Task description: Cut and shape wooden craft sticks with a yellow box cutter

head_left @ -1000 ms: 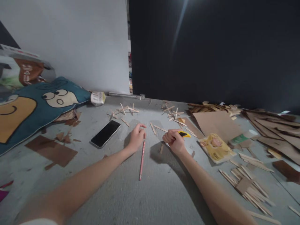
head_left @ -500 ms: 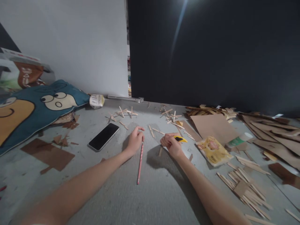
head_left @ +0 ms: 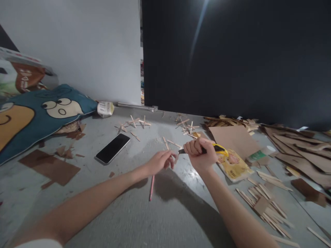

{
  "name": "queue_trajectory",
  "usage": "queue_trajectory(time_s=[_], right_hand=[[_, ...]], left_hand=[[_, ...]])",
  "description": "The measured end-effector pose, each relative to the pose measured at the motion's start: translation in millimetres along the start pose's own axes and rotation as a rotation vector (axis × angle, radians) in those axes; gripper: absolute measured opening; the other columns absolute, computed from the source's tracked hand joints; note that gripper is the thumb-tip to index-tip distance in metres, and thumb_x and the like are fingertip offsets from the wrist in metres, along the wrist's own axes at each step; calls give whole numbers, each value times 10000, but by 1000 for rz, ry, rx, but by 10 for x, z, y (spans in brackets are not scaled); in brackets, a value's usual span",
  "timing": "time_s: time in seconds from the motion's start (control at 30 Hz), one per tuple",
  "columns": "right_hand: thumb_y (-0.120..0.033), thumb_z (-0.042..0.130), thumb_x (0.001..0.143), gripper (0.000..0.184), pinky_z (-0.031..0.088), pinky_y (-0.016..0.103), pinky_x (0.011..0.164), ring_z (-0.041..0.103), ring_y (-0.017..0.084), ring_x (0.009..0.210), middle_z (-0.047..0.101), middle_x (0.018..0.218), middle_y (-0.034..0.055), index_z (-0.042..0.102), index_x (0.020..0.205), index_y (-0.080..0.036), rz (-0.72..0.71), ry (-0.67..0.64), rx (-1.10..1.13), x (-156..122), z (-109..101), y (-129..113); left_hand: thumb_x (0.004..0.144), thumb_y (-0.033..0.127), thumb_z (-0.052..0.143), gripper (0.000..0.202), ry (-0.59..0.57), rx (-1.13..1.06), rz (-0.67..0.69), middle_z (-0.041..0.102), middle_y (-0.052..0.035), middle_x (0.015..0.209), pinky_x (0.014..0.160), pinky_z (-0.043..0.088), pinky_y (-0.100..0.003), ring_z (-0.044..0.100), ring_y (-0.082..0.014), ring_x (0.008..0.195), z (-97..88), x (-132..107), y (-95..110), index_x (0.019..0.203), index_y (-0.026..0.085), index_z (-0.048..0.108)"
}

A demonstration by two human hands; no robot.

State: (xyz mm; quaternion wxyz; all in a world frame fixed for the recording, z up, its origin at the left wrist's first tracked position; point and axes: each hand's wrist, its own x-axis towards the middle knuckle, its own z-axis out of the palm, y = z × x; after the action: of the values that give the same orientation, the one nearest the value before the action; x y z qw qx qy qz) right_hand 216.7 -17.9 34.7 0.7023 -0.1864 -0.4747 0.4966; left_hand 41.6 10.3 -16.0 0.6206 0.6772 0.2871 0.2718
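Observation:
My right hand [head_left: 201,154] is raised above the grey floor, closed round a yellow utility knife [head_left: 218,148] whose dark tip points left. My left hand [head_left: 160,161] hovers just left of it, fingers pinched near a small wooden stick [head_left: 176,158]; whether it grips the stick is unclear. A pink pencil [head_left: 151,183] lies on the floor under my left wrist. Loose wooden sticks [head_left: 170,142] lie scattered just beyond both hands.
A black phone [head_left: 112,148] lies to the left. A blue cartoon cushion [head_left: 38,115] sits at far left with brown cardboard scraps [head_left: 49,167]. A yellow packet [head_left: 232,163], cardboard sheets [head_left: 297,144] and a pile of sticks [head_left: 266,203] fill the right. A dark panel stands behind.
My right hand lifted the knife off the floor and turned it sideways. My left hand left the pencil and moved right and up towards the knife tip.

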Motion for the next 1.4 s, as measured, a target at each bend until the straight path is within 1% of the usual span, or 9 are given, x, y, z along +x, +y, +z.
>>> queue_trajectory(time_s=[0.13,0.57,0.77,0.97,1.07,1.13,1.2,1.27,1.4], right_hand=[[-332,594,869,476,178,299,464,148,94,400,186,426,-75,315,501,-217,-30,-10,-8,-17,116,-75],[-379,578,895,512,251,300,472,149,98,409,156,445,-73,260,526,-223,-83,132,-47,-73,266,-130],[-390,579,886,518,230,287,414,141,94,386,156,439,-69,230,544,-220,-83,283,21,9,202,-125],[-283,616,820,464,206,272,382,110,87,401,151,453,-82,249,542,-226,-27,363,168,71,106,-158],[-318,594,864,439,279,265,420,171,92,412,171,476,-76,297,555,-225,-31,292,115,75,176,-255],[-404,566,913,422,405,284,524,313,107,454,252,530,-60,368,584,-230,-61,232,-1,79,241,-339],[-515,525,939,407,505,357,702,526,162,630,420,649,-11,491,641,-240,-110,207,-158,74,270,-401],[-608,470,946,452,521,408,793,624,231,840,566,795,48,620,719,-246,-123,161,-319,47,228,-410],[-687,409,952,581,476,346,567,601,206,622,607,696,45,735,813,-228,3,145,-441,-106,-30,-253]], left_hand=[[997,520,429,385,-74,-4,-5,644,-16,722,579,358,-258,476,-121,583,139,-75,111,950,179,600],[1022,499,435,340,38,110,-4,541,35,583,577,348,-271,474,-137,549,214,-136,156,853,214,515],[1050,523,391,373,12,107,69,490,52,587,572,330,-261,433,-124,544,191,-155,157,889,208,512],[1069,524,366,393,-12,80,109,467,59,596,577,331,-258,414,-116,543,190,-176,178,905,202,518],[1055,573,379,418,-7,35,124,454,67,584,562,323,-258,396,-116,528,202,-176,196,965,197,536],[1037,605,407,425,11,-23,128,439,82,576,553,321,-258,387,-116,508,199,-161,190,1066,198,528],[1021,609,447,427,41,-68,119,441,97,569,548,323,-256,384,-116,491,174,-130,150,1167,209,486],[1012,589,475,411,78,-75,102,465,104,567,550,328,-251,386,-115,486,129,-92,74,1201,224,449],[1004,532,477,310,151,-97,50,486,100,598,542,324,-233,408,-107,494,51,-41,-105,1105,241,452]])
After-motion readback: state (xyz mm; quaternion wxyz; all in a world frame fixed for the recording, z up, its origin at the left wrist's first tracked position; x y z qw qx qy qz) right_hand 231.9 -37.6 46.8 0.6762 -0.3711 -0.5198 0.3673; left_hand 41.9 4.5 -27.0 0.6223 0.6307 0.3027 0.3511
